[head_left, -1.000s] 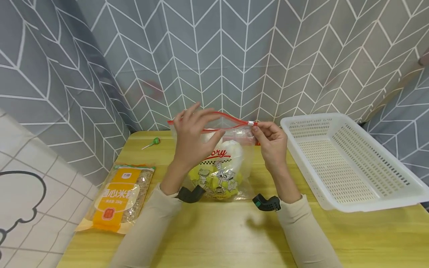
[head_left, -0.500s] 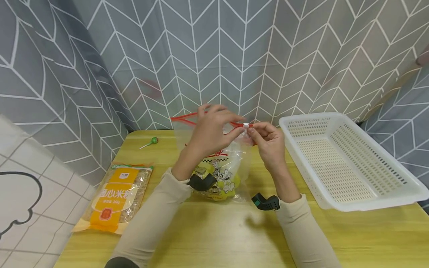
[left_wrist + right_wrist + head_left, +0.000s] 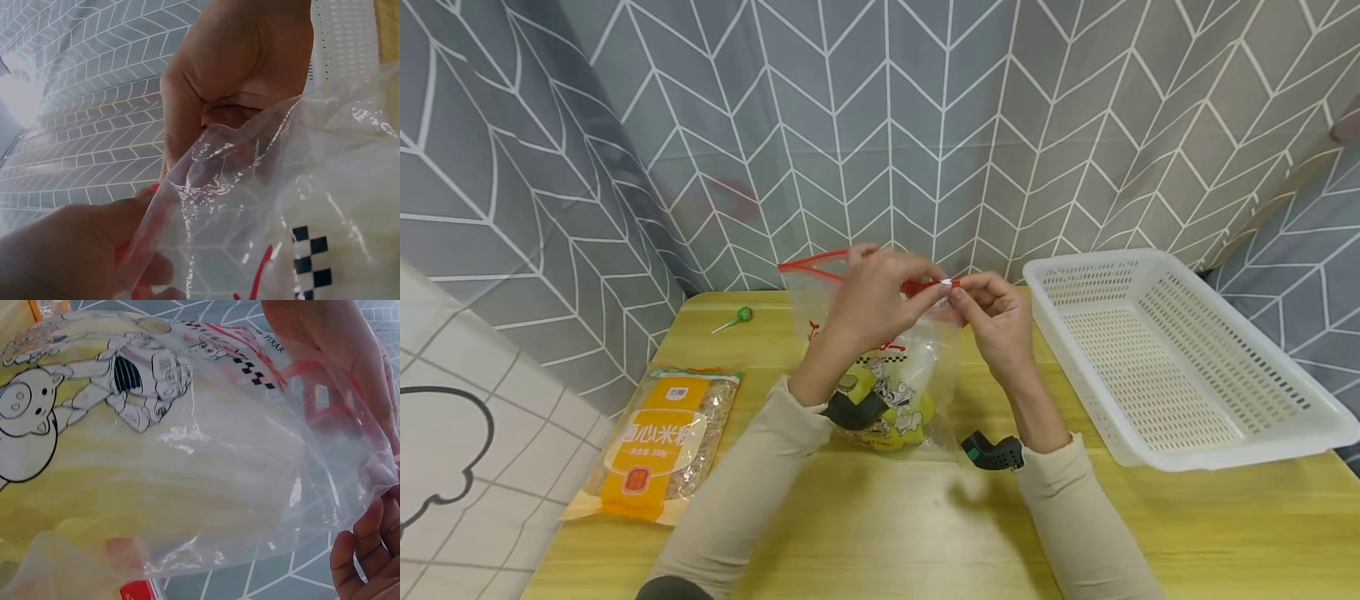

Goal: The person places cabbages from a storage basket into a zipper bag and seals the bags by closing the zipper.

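A clear zip bag [image 3: 895,379] with a red zip edge and cartoon print stands upright mid-table. Something yellow and white fills its lower part; its kind is unclear through the film. At the bag's top right, my left hand [image 3: 880,300] pinches the small white slider [image 3: 947,283] between thumb and fingers. Just beside it, my right hand [image 3: 1002,327] pinches the zip's right end. The zip gapes on the left side. In the left wrist view, both hands meet at the red strip, with the left hand [image 3: 69,253] low and the right hand [image 3: 234,69] above.
On the right stands a white perforated basket [image 3: 1150,375]. A packet of macaroni-like grain product [image 3: 658,442] lies at the left, with a green lollipop [image 3: 744,314] behind it. A red and white object [image 3: 140,589] shows behind the bag. A patterned curtain hangs behind.
My left hand has moved right along the bag's top, from spread over the mouth to pinching at the slider. Slider and right hand have shifted slightly left.
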A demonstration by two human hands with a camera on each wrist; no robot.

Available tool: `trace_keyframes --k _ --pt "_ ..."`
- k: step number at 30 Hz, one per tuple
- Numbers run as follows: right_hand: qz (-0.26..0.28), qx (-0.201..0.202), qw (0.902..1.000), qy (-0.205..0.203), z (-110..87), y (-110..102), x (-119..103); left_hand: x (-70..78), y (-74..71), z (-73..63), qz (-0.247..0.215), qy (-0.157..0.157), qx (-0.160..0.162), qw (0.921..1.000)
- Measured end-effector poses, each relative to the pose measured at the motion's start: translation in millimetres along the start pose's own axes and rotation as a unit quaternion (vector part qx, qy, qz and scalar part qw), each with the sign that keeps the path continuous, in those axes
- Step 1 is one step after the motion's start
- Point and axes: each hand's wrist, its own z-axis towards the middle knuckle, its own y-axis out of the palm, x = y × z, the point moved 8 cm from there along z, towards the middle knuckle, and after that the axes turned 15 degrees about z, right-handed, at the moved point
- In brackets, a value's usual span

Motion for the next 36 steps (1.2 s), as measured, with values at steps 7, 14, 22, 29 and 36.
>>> trace_keyframes --k 7,14,22,29,36 --pt "-0.008 0.001 1.0 -0.003 -0.9 3 1 3.1 -0.4 -3.7 0.002 0.013 0.031 0.9994" --pt "-0.02 0.013 0.9991 -0.036 -3.1 6 -5 8.9 -5.7 -5.9 -0.003 0.036 0.068 0.9971" --pt "-0.029 0.016 0.9969 -0.072 -1.6 7 -13 8.8 -9.7 -5.8 -0.003 0.045 0.096 0.9944" --pt "-0.026 0.015 0.9964 -0.079 -1.7 7 -17 9.3 -10.6 -4.8 0.008 0.054 0.092 0.9942" --pt "-0.022 0.017 0.9968 -0.075 0.0 3 -19 11.3 -12.5 -2.8 0.006 0.058 0.1 0.9933"
